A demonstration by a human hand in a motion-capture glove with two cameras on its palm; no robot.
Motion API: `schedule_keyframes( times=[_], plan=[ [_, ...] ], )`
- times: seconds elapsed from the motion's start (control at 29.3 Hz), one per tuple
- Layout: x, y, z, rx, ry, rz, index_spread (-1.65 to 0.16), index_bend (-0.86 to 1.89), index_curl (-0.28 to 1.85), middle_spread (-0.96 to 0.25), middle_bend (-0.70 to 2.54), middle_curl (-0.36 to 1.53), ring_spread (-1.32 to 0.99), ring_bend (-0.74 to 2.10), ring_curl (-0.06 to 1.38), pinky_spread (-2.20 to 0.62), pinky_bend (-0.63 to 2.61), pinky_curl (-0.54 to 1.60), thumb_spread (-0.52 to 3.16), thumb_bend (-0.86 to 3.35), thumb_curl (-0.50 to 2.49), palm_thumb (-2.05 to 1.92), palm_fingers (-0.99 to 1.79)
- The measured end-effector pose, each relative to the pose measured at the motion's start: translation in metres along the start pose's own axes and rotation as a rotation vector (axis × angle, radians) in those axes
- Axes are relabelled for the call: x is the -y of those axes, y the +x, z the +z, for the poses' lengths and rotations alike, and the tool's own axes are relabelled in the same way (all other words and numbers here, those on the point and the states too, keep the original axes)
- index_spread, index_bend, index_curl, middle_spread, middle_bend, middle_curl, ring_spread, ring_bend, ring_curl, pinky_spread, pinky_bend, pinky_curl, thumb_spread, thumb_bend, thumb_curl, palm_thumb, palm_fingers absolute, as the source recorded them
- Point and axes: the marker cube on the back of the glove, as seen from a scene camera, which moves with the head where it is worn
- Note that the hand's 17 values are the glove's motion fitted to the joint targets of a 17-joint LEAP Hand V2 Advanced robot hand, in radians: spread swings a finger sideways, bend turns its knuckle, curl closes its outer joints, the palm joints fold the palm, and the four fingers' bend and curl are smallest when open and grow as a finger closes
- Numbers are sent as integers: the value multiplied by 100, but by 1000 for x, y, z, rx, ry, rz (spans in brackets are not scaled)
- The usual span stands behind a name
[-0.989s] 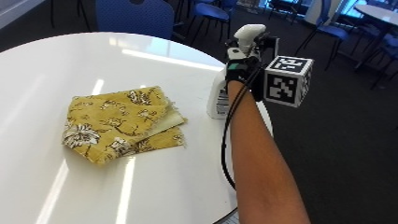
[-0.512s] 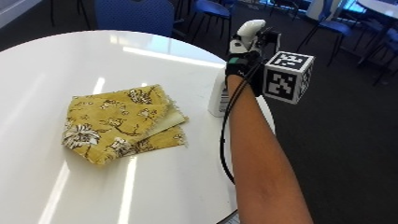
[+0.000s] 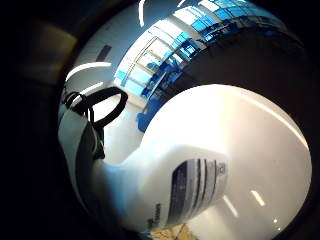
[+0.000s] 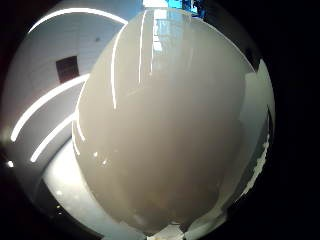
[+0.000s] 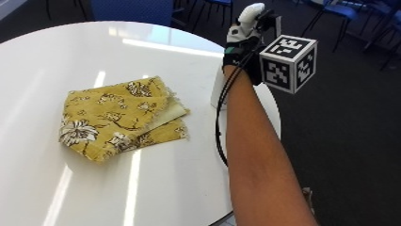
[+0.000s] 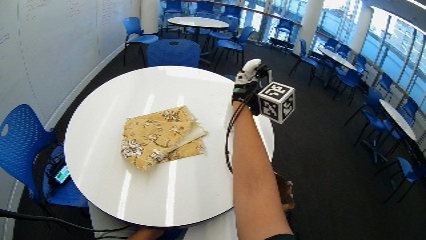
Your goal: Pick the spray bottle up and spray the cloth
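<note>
A white spray bottle (image 5: pixel 217 90) stands near the right edge of the round white table (image 5: pixel 75 188), its spray head (image 5: pixel 251 13) pointing away from me. My gloved right hand (image 5: pixel 241 52) grips it round the neck, just below the head. The bottle's white body (image 4: pixel 160 125) fills the thumb side palm view, and its labelled side (image 3: pixel 195 185) shows in the little finger side view. A folded yellow floral cloth (image 5: pixel 119 117) lies flat on the table, left of the bottle and apart from it. I cannot tell whether the bottle's base touches the table.
The table's edge (image 5: pixel 276 117) runs just right of the bottle, with dark floor beyond. Blue chairs (image 6: pixel 172 50) stand behind the table, another (image 6: pixel 23 145) at its left. More tables and chairs (image 6: pixel 200 22) fill the room behind.
The hand sits a little higher in the picture with the spray head, still round the bottle. The whole picture has also shifted slightly. The cloth has not moved.
</note>
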Motion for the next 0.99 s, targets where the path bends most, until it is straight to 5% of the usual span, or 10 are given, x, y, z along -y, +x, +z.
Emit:
schedule_keyframes(
  times=[0.38, 0.99],
  plan=[
    [11, -51, 1, 41, 6, -80, -26, 28, 49, -20, 67, 56, -23, 64, 49, -27, 48, 42, 63, -2, 64, 95, 140],
    [-1, -40, 11, 48, -23, -89, -27, 32, 55, -21, 71, 56, -23, 67, 50, -28, 50, 44, 53, -3, 71, 94, 137]
  ],
)
